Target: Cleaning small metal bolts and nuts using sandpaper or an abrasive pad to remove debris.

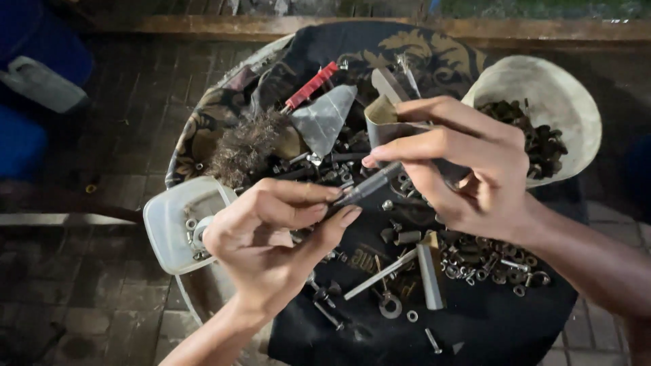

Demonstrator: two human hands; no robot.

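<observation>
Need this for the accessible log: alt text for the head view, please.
Two bare hands, left hand and right hand, pinch the ends of a thin grey rod above a dark cloth strewn with bolts, washers and nuts. A square plastic tub sits at left, a round bowl of dark hardware at upper right, a red-handled tool behind.

Rod end: your left hand (271, 234) hid the thin metal rod's (369, 185) near end.
Small hardware: the washers (498, 268) were too blurred for you to count.

Dim light falls on a dark brick-paved floor (115, 135), with a wooden beam (271, 27) along the top.
</observation>
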